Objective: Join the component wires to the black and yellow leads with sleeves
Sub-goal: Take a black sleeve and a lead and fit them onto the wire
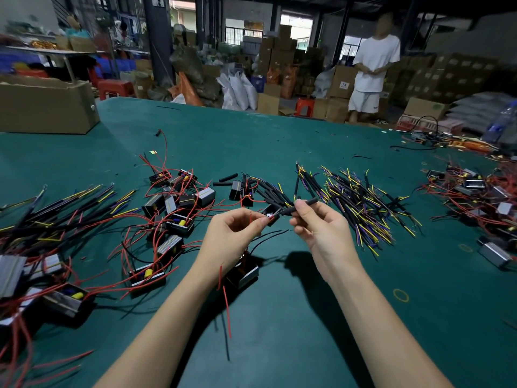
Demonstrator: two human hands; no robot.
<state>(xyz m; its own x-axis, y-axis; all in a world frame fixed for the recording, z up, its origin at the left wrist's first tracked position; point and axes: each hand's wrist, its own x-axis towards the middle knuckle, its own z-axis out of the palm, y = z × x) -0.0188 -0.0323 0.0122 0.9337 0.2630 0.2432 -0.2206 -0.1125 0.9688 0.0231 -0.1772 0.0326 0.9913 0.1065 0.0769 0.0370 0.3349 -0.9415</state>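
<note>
At the frame's centre, my left hand pinches a red component wire in curled fingers, its black component hanging below above the green table. My right hand grips a black sleeved lead, tip touching the wire.

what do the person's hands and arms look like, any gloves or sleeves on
Both the left hand and the right hand are bare, with no gloves. Both forearms are uncovered as far as the bottom edge of the head view, so no sleeve shows. No ring, watch, bracelet or marking is visible on either hand or wrist. The fingernails look short and unpainted.
</note>
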